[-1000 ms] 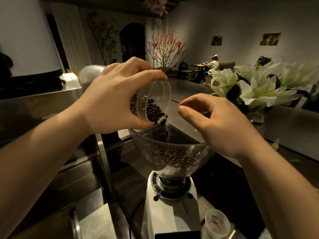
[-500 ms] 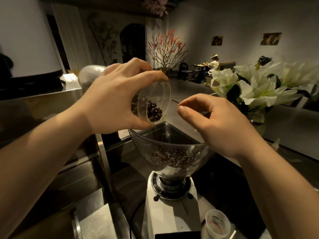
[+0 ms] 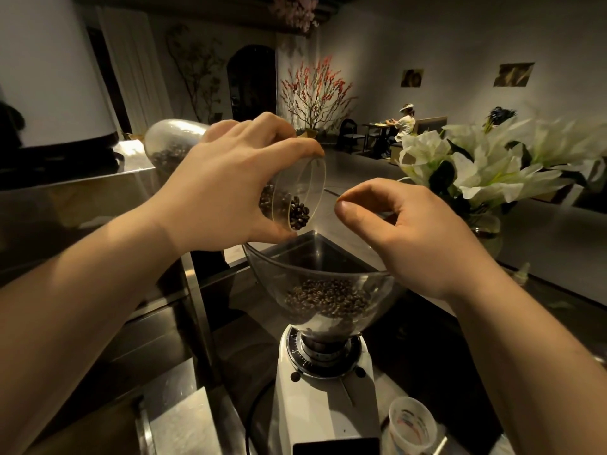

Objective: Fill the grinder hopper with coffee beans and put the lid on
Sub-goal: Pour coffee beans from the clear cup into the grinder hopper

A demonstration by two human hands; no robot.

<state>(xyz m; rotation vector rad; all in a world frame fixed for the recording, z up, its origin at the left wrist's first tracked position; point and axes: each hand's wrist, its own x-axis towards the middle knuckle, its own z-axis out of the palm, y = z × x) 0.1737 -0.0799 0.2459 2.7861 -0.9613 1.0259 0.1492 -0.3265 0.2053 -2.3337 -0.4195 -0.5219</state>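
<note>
Your left hand (image 3: pixel 226 188) gripped a clear bean jar (image 3: pixel 197 165), tipped mouth-down just above the hopper (image 3: pixel 315 284). Your right hand (image 3: pixel 414 234), fingers curled, pinched the hopper's far rim. The white grinder (image 3: pixel 325 399) stood below the hopper, coffee beans (image 3: pixel 328 298) pooled inside, a small plastic cup (image 3: pixel 412 425) beside its base.

We see white lilies (image 3: pixel 486 165) in glass vase (image 3: pixel 486 231) at right; small plastic cup (image 3: pixel 412 425) on worktop (image 3: pixel 427 326); red-blossomed branches (image 3: pixel 315 87) and seated person (image 3: pixel 402 124) far back.
</note>
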